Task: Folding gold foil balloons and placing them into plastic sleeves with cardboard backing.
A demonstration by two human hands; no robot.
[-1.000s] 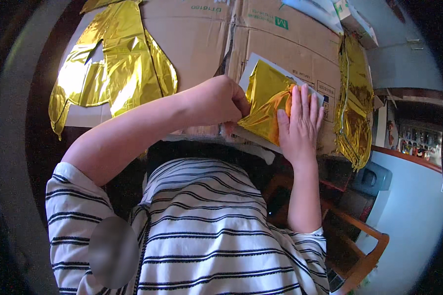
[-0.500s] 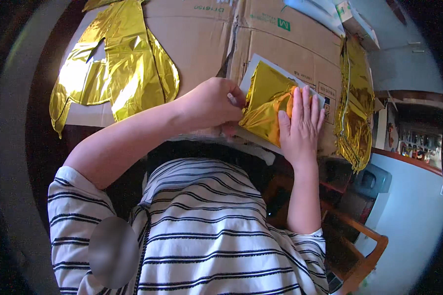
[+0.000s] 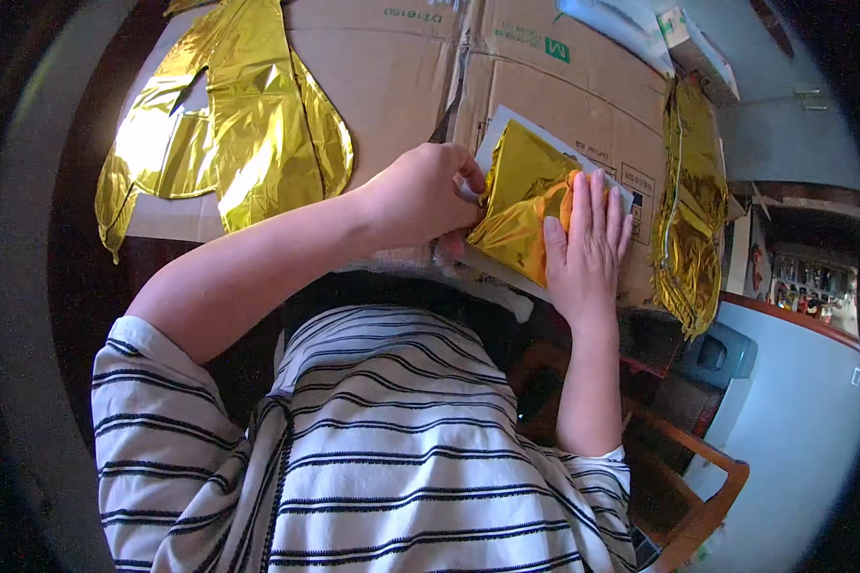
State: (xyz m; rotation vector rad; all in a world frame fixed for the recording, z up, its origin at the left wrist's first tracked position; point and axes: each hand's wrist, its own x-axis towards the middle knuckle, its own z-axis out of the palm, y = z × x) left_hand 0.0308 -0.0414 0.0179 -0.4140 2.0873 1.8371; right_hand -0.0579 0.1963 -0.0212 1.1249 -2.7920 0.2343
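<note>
A folded gold foil balloon (image 3: 521,177) lies on a white sheet (image 3: 495,132) near the front edge of the cardboard. My right hand (image 3: 588,229) rests flat across its right part, fingers stretched out. At the balloon's left edge, the thumb and fingers of my left hand (image 3: 435,196) are pinched together on the foil; the exact grip is partly hidden. An orange patch shows beside my right fingers, and I cannot tell whether it is a reflection. To the left, a larger flat gold foil balloon (image 3: 258,124) is spread out with a gap in its middle.
Flattened cardboard (image 3: 392,86) with a centre seam covers the work surface. Another crumpled gold foil piece (image 3: 688,210) hangs over its right edge. A white box (image 3: 693,53) stands at the back right. A wooden chair (image 3: 707,487) is at the lower right.
The view has shifted slightly. My left hand stays pinched at the balloon's left edge, and my right hand still lies flat on it.
</note>
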